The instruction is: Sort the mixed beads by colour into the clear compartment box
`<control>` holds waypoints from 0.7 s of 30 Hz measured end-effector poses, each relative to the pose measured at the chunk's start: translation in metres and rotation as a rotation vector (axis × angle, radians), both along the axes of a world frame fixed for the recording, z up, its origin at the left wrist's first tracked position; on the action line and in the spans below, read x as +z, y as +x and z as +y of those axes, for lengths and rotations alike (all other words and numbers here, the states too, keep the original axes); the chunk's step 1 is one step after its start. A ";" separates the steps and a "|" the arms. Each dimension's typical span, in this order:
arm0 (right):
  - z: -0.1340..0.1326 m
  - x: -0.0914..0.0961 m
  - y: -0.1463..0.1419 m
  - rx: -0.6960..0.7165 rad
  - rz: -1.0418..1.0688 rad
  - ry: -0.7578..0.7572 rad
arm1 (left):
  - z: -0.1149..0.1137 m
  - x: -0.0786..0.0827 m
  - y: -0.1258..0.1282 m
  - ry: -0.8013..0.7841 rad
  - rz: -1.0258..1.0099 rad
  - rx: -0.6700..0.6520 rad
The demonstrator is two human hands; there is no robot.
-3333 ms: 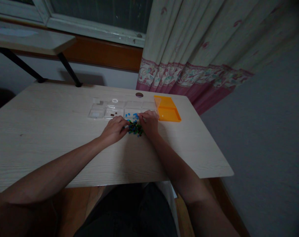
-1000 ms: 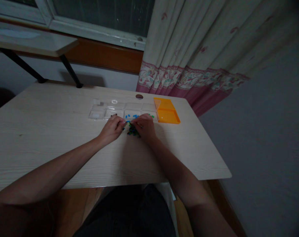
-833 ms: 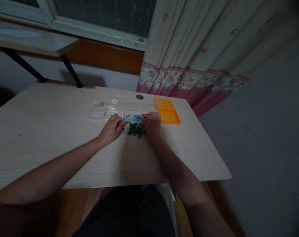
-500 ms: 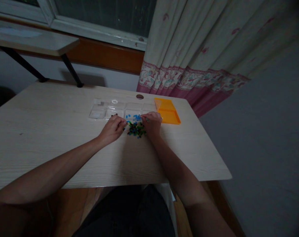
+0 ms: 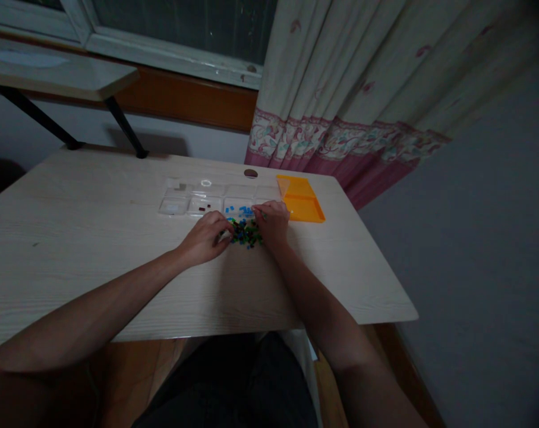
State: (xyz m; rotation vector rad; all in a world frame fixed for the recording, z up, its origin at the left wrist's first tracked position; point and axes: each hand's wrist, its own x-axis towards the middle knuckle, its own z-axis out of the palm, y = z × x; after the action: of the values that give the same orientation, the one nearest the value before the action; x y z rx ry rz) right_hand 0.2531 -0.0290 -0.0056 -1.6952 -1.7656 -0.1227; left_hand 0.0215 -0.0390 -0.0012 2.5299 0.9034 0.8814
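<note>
A small heap of tiny blue, green and dark pieces [image 5: 246, 234] lies on the table between my hands. My left hand [image 5: 205, 238] is at the heap's left edge, thumb and forefinger apart, fingertips touching the pieces. My right hand [image 5: 273, 223] is at the heap's right side, by the front of a clear compartment tray [image 5: 175, 208]. Its fingers are bent together, and whatever they hold is hidden. Blue pieces [image 5: 245, 210] lie in one tray compartment just behind the heap. A few dark red-brown pieces [image 5: 202, 208] sit in the compartment to its left.
An open orange case [image 5: 305, 208] stands at the tray's right end. A dark oval object [image 5: 251, 173] lies behind the tray. A raised shelf [image 5: 95, 83] on black legs stands at the table's back left. A curtain [image 5: 331, 142] hangs behind the table.
My left hand has shifted slightly right to the heap, and its thumb and forefinger have parted. The dark pieces behind it show more fully. My right hand has stayed nearly in place.
</note>
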 end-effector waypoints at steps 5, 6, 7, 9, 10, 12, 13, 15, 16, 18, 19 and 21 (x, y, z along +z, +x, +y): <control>0.000 0.000 -0.001 0.003 0.012 0.000 | -0.001 0.001 0.000 0.024 0.077 -0.024; 0.000 0.000 -0.001 0.008 0.014 -0.003 | 0.000 0.001 0.000 0.026 0.085 -0.022; 0.000 0.000 -0.001 0.013 0.017 -0.006 | 0.000 0.000 0.000 0.026 0.088 -0.022; 0.000 0.000 0.000 0.017 0.022 -0.007 | 0.001 -0.002 0.000 0.027 0.090 -0.025; 0.000 0.000 0.000 0.020 0.023 -0.003 | 0.001 -0.002 -0.001 0.028 0.090 -0.029; 0.000 0.000 0.000 0.025 0.024 0.003 | 0.001 -0.002 -0.001 0.033 0.095 -0.034; 0.000 0.000 0.000 0.027 0.023 0.004 | 0.001 -0.002 -0.001 0.036 0.100 -0.036; 0.001 0.000 0.000 0.030 0.019 -0.004 | 0.000 0.000 0.000 0.039 0.114 -0.042; 0.001 0.000 0.000 0.029 0.018 -0.010 | 0.000 0.001 0.000 0.037 0.120 -0.043; 0.000 0.001 -0.001 0.030 0.015 -0.016 | -0.001 0.002 0.000 0.030 0.125 -0.041; 0.000 0.001 -0.001 0.032 0.012 -0.016 | -0.001 0.002 0.000 0.026 0.126 -0.041; 0.000 0.001 -0.001 0.038 0.009 -0.008 | -0.001 0.002 0.000 0.019 0.129 -0.039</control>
State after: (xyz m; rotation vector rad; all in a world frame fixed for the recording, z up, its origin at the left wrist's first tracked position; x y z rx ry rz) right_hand 0.2522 -0.0292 -0.0045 -1.6644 -1.7926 -0.0913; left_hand 0.0217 -0.0398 0.0012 2.6370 0.8838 0.7257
